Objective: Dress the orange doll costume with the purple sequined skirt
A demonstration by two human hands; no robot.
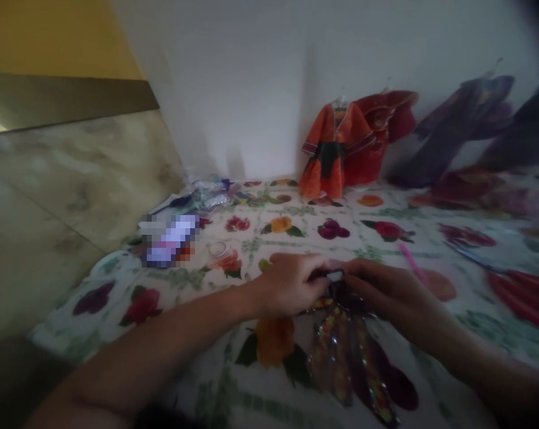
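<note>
Both hands meet over a small dark garment (pixel 340 351) with shiny, sequined strips in gold and brown that fan out toward me on the cloth. My left hand (pixel 289 283) pinches its upper end from the left, fingers closed. From the right, my right hand (pixel 380 289) holds the same end, its fingers bent around the dark edge. A small whitish patch (pixel 335 276) shows between the fingertips. The fine detail of the held end is blurred and partly covered by the fingers.
A fruit-and-flower patterned cloth (pixel 251 262) covers the surface. Small orange (pixel 332 149), red (pixel 371 143) and purple (pixel 461 125) dresses stand against the wall. Right: a pink stick (pixel 412 262), scissors (pixel 470 256), red fabric (pixel 523 295). Left: a ring (pixel 217 249), plastic packets (pixel 206 193).
</note>
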